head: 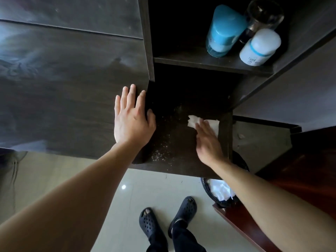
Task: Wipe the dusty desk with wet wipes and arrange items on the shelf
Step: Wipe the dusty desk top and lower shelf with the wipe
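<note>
My right hand (208,142) presses flat on a white wet wipe (212,124) lying on the lower dark shelf board (181,139), which is speckled with pale dust toward its front left. My left hand (131,117) rests open, palm down, on the dark wooden desk top (63,88) at its right edge beside the shelf opening. On the upper shelf (209,62) stand a blue bottle (224,31), a white bottle (259,47) and a clear glass jar (263,13) behind them.
A dark waste bin (223,191) with white wipes in it stands on the tiled floor under the shelf's front right corner. A reddish wooden panel (300,179) is to the right. My feet in dark clogs (167,215) stand below.
</note>
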Available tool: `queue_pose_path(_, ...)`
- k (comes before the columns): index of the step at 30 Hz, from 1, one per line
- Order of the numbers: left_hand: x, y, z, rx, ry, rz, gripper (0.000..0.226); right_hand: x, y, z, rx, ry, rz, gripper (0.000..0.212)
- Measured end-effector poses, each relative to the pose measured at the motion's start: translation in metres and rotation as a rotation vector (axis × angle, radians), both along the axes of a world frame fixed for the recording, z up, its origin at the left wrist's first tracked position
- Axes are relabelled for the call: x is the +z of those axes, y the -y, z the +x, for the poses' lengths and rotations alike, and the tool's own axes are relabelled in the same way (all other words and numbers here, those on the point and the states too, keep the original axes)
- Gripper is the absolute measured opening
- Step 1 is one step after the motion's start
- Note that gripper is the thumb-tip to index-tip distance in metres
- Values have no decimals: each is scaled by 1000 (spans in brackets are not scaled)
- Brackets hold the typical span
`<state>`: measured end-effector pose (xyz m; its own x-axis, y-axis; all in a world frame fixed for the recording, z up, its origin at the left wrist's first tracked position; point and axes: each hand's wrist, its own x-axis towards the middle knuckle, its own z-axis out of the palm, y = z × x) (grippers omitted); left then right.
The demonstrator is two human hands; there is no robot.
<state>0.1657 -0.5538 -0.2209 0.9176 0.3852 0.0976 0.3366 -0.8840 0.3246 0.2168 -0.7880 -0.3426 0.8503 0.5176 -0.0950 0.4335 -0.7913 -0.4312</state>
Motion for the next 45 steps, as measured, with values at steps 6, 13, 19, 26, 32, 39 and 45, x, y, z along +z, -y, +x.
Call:
queue_pose_path(6,0,-37,-41,-30,-6,44,52,0,30,-106,356,-126,25,57)
queue_pose_path(13,1,-45,-60,173,18,52,49,10,-36,63,-206,-109,-44,52)
queue_pose_path(19,-1,-48,-62,175,3,67,49,7,-86,35,45,-60,-44,56)
queue_pose_path(26,2,-48,-61,176,-15,74,52,19,-48,34,220,-119,-43,53)
queue_pose_path(32,-1,-49,-62,172,-4,81,51,5,-85,34,26,-107,25,52)
queue_pose_path(39,1,-48,-60,170,2,80,51,9,-88,19,252,-95,92,58)
queue_pose_path(45,-1,-50,-61,169,7,82,48,10,-136,35,141,-167,79,64)
